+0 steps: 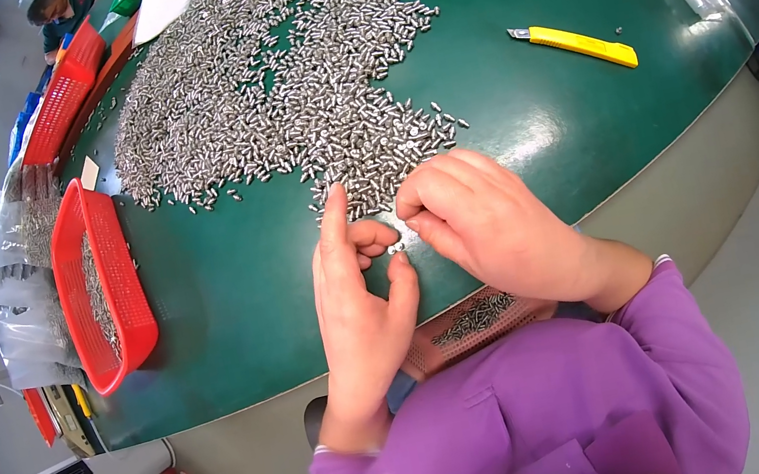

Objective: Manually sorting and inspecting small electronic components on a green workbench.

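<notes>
A large heap of small silver metal pins (253, 97) covers the far middle of the green table (525, 140). At its near edge, my left hand (349, 293) has its index finger stretched toward the heap. The other fingers curl toward the thumb, and a couple of small shiny metal pieces (396, 247) show between them. Close beside it, my right hand (489, 223) has thumb and fingertips pinched together at the heap's near tip. Whatever lies inside that pinch is hidden by the fingers.
A red basket (131, 311) holding pins stands at the left, with another red basket (62, 105) beyond it. A yellow box cutter (582, 47) lies at the right, blade showing. Below the table edge, a pinkish basket (441, 353) holds more pins. Another person (60, 9) is at far left.
</notes>
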Demonstrator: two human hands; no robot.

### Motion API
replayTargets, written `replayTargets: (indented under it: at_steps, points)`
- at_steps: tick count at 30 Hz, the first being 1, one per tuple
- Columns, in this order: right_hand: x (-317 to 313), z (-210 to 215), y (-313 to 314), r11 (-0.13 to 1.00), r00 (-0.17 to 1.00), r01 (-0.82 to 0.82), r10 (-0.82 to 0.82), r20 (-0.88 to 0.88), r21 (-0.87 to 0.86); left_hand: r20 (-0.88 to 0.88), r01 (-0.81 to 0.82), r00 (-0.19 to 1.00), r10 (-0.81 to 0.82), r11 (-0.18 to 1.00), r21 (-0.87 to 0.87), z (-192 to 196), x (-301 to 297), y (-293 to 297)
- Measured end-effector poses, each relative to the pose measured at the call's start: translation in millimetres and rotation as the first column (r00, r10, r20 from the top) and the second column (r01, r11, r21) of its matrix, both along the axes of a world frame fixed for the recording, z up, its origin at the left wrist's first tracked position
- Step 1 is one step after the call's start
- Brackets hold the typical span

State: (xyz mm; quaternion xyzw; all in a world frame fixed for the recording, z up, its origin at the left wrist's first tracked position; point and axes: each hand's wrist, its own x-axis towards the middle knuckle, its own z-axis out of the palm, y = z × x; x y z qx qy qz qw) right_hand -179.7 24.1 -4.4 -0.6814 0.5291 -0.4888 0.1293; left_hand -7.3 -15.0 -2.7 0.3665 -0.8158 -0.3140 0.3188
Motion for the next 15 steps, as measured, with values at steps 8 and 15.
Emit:
replayTargets:
  at_steps: [8, 15]
  points:
    - [-1.6, 4.9, 0.2, 0.997, 0.987, -0.064, 0.069, -0.144, 0.039, -0.009, 0.002, 1.0, -0.002, 1.0, -0.003, -2.1, 0.6, -0.2]
    - [1.1, 11.7, -0.1, 0.991, 0.974, -0.111, 0.124, -0.19, 0.074, 0.008, -0.024, 1.0, 0.024, 1.0, 0.01, 1.0, -0.1, 2.0]
